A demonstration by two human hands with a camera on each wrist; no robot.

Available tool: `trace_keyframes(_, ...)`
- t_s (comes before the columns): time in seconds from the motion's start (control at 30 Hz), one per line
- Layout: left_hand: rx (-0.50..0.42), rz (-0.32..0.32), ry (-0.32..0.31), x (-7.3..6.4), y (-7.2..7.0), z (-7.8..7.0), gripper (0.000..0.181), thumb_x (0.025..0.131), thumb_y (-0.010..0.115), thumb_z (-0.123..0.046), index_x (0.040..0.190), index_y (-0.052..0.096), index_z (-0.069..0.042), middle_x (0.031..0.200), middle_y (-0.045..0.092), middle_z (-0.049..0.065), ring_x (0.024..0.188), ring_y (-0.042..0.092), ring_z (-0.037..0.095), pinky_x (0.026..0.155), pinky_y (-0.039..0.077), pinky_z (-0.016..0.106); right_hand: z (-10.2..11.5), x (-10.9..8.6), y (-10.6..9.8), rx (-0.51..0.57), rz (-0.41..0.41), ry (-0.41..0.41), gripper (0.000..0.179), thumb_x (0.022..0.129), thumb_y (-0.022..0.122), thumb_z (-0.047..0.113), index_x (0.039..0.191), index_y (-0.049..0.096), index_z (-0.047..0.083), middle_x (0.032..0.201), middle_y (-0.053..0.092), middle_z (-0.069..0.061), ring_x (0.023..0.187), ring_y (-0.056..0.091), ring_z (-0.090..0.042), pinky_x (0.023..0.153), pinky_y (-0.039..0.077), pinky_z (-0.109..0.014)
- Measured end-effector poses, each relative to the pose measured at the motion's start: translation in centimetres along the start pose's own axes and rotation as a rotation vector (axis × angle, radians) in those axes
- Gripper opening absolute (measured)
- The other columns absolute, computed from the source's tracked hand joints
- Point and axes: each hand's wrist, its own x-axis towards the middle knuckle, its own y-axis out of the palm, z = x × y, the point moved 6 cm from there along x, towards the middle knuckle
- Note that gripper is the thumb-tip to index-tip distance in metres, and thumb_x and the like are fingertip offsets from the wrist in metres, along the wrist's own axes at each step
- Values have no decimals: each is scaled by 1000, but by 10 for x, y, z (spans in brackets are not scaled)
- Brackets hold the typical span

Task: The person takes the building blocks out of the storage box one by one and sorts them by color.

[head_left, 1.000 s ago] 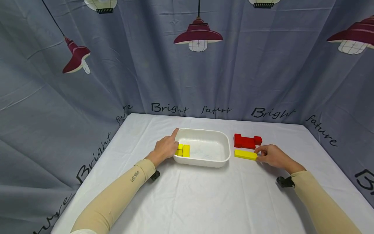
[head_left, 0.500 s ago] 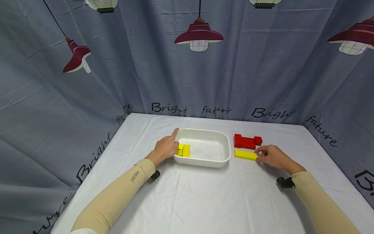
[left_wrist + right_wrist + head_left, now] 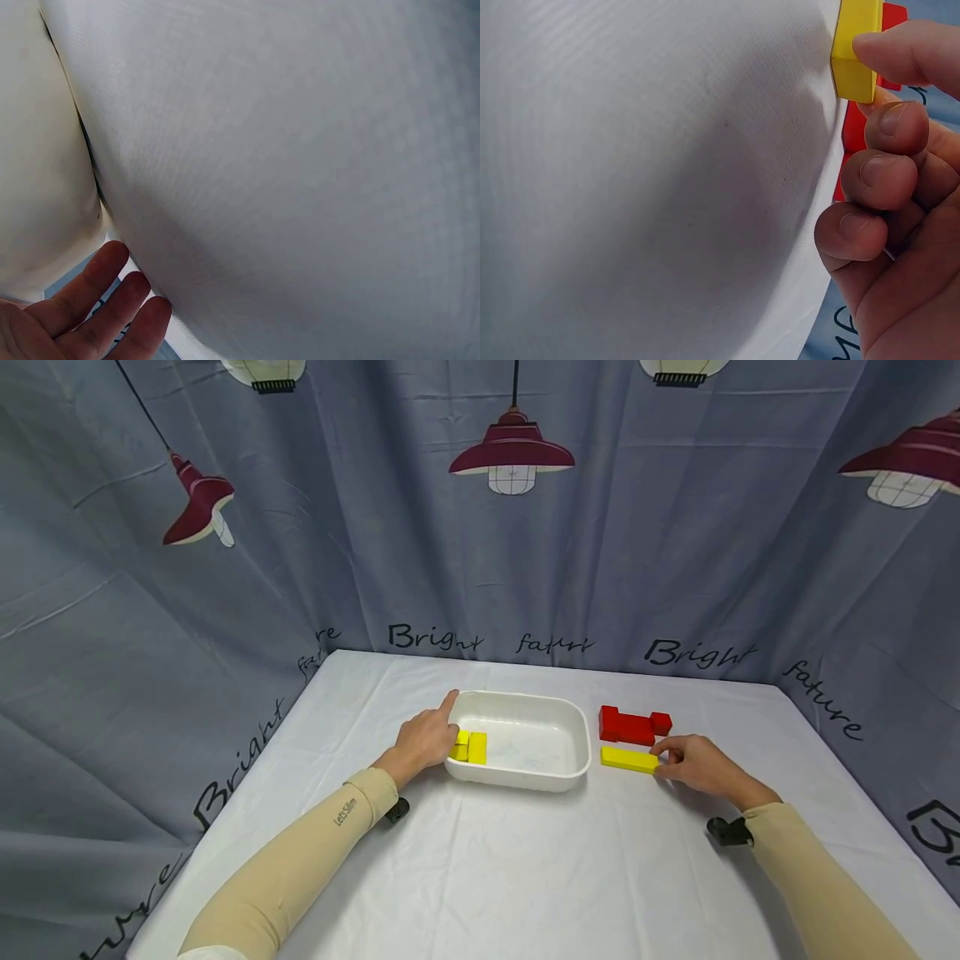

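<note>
In the head view my left hand (image 3: 426,739) holds the left side of a white plastic tray (image 3: 555,782), thumb over the rim and index finger stretched toward the far corner. The left wrist view shows three fingers (image 3: 101,292) outside the tray wall (image 3: 45,165). Yellow blocks (image 3: 477,748) lie inside, against the tray's left end. Right of the tray, my right hand (image 3: 696,763) pinches the near right end of a long yellow block (image 3: 628,758) between thumb and index finger. Its other fingers curl below the block in the right wrist view, touching nothing.
Red blocks (image 3: 635,728) sit together just behind the long yellow block, one of them a small cube (image 3: 661,723) at the right. A white cloth covers the table (image 3: 510,877). Grey-blue curtains (image 3: 390,527) hang around its far and side edges.
</note>
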Motion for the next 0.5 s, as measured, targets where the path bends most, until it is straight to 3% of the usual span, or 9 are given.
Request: trace_keyframes(0.5,-3,0,1,0,-1,0,66,102,40,-28,163,16,-22,129,66,11,91,61,22,77,53,42,3,2,-2,-15,-14,-7,42,87,75,19,123,65,-1,77,52,-5,68,46,-20,55,37,-27)
